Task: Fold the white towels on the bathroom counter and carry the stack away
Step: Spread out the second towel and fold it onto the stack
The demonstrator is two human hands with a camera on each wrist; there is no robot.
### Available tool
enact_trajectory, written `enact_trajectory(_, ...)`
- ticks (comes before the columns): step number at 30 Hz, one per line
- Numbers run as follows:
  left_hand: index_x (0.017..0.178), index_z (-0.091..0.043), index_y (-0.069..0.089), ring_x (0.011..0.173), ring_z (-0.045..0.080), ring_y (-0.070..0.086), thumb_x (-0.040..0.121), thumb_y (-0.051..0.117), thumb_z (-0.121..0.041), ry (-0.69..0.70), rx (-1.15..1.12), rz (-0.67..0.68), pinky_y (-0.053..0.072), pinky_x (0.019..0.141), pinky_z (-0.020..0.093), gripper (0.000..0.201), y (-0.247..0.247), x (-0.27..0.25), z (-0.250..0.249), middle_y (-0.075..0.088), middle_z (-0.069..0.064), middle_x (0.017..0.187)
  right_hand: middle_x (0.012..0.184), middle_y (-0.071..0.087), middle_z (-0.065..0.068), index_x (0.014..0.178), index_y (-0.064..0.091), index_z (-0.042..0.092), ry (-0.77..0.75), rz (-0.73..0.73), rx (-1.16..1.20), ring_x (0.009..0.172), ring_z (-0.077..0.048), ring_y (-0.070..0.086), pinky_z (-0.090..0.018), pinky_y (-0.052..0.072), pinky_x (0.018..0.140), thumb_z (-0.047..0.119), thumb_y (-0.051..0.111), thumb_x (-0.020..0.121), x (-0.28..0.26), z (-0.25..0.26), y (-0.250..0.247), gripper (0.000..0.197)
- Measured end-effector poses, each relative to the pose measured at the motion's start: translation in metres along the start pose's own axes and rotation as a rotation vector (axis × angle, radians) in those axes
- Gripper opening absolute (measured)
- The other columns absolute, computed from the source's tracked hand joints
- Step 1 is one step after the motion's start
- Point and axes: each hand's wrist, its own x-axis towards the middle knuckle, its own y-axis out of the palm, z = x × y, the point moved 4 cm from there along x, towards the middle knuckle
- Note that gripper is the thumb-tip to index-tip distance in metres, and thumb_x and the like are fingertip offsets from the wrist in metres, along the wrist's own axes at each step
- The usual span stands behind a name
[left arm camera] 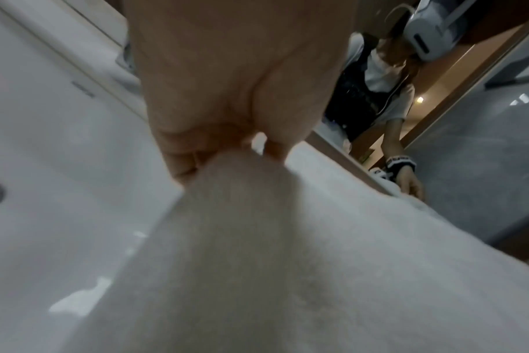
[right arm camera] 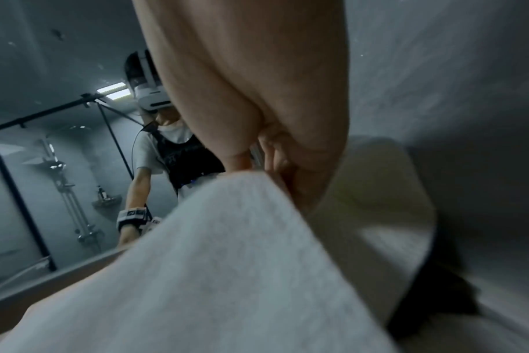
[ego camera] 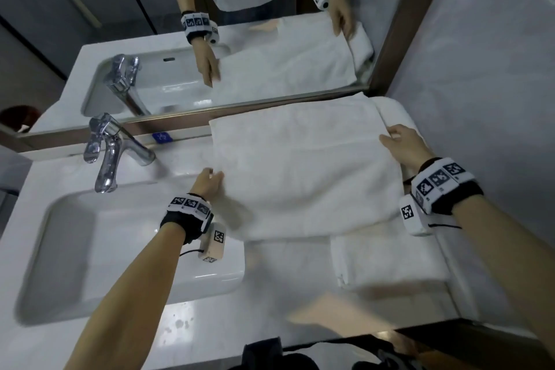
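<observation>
A large white towel (ego camera: 303, 171) lies spread over the right part of the white counter (ego camera: 192, 336), its far edge against the mirror. My left hand (ego camera: 211, 179) pinches its left edge; in the left wrist view the towel (left arm camera: 287, 274) bunches up into my left hand (left arm camera: 224, 152). My right hand (ego camera: 396, 140) grips the right edge, and the right wrist view shows the towel (right arm camera: 215, 274) held in my right hand (right arm camera: 266, 162). A folded white towel (ego camera: 387, 261) lies under its near right corner. Another white towel (ego camera: 393, 112) lies at the far right.
A chrome faucet (ego camera: 111, 147) stands over the white sink basin (ego camera: 66, 249) at the left. The mirror (ego camera: 210, 39) runs along the back with a brown frame. A grey wall (ego camera: 486, 69) closes the right side. The counter's front edge is near my body.
</observation>
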Motion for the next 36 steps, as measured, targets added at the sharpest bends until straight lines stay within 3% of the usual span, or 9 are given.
enact_trajectory(3,0.112,-0.002,0.051,0.101,0.025,0.051,0.099,0.039,-0.032,-0.099,-0.153,0.125,0.043,0.089,0.036,0.035,0.021,-0.016,0.028,0.053,0.013,0.113,0.114,0.060,-0.010,0.125,0.046,0.010,0.029,-0.096,0.135,0.103,-0.026,0.056,-0.036,0.044,0.091,0.032,0.061,0.088,-0.022,-0.018,0.004,0.045)
enact_trajectory(7,0.120,-0.003,0.050,0.107,0.024,0.049,0.100,0.035,-0.035,-0.116,-0.303,0.115,0.041,0.100,0.042,0.041,0.030,-0.028,0.052,0.052,0.010,0.114,0.095,0.058,-0.006,0.110,0.049,0.006,-0.029,-0.275,0.229,0.088,-0.021,0.056,-0.032,0.044,0.081,0.024,0.073,0.078,-0.053,-0.042,0.010,0.044)
enact_trajectory(10,0.104,-0.003,0.047,0.100,0.022,0.046,0.100,0.036,-0.029,-0.043,-0.284,0.058,0.039,0.092,0.039,0.029,0.030,-0.032,0.053,0.049,0.013,0.105,0.092,0.063,-0.008,0.095,0.057,0.005,-0.027,-0.165,0.242,0.084,-0.023,0.059,-0.036,0.049,0.077,0.027,0.071,0.081,-0.063,-0.055,0.023,0.030)
enact_trajectory(15,0.105,-0.009,0.037,0.092,0.025,0.050,0.094,0.041,-0.032,0.029,-0.279,0.016,0.040,0.081,0.036,0.026,0.025,-0.037,0.031,0.049,0.005,0.095,0.102,0.066,-0.003,0.098,0.061,0.014,-0.135,-0.015,0.370,0.087,-0.013,0.060,-0.016,0.046,0.069,0.023,0.057,0.093,-0.070,-0.042,0.021,0.012)
enact_trajectory(21,0.105,-0.010,0.035,0.095,0.021,0.048,0.095,0.048,-0.026,0.101,-0.276,-0.120,0.037,0.080,0.034,0.023,0.002,-0.041,0.013,0.049,0.001,0.093,0.084,0.051,-0.005,0.084,0.052,0.007,-0.148,-0.050,0.381,0.079,-0.015,0.049,-0.023,0.041,0.066,0.028,0.048,0.097,-0.072,-0.040,0.002,0.025)
enact_trajectory(26,0.093,-0.004,0.049,0.097,0.025,0.050,0.096,0.048,-0.032,-0.102,-0.132,0.094,0.045,0.086,0.038,0.028,0.026,-0.057,0.042,0.050,0.012,0.100,0.079,0.052,-0.017,0.081,0.048,0.000,0.020,0.029,0.240,0.079,-0.024,0.051,-0.029,0.033,0.058,0.027,0.049,0.096,-0.083,-0.066,0.018,0.031)
enact_trajectory(30,0.105,-0.004,0.050,0.102,0.027,0.050,0.097,0.047,-0.032,-0.201,-0.199,0.178,0.044,0.086,0.037,0.029,0.043,-0.080,0.066,0.053,0.011,0.110,0.099,0.065,-0.030,0.097,0.059,-0.014,0.122,0.053,0.245,0.098,-0.041,0.061,-0.033,0.044,0.073,0.027,0.057,0.092,-0.096,-0.091,0.027,0.041)
enact_trajectory(33,0.115,-0.001,0.050,0.108,0.031,0.053,0.096,0.049,-0.032,-0.191,-0.202,0.195,0.046,0.091,0.042,0.036,0.045,-0.089,0.071,0.054,0.014,0.115,0.080,0.062,-0.015,0.084,0.055,-0.001,0.110,0.028,0.243,0.084,-0.028,0.059,-0.033,0.043,0.063,0.021,0.065,0.087,-0.101,-0.098,0.025,0.025)
enact_trajectory(36,0.116,0.003,0.047,0.102,0.033,0.056,0.095,0.049,-0.031,-0.094,-0.093,0.100,0.048,0.090,0.045,0.040,0.036,-0.090,0.069,0.055,0.019,0.115,0.098,0.060,-0.014,0.099,0.046,0.011,0.066,-0.087,0.269,0.088,-0.026,0.059,-0.038,0.049,0.078,0.020,0.071,0.081,-0.102,-0.101,0.015,0.032)
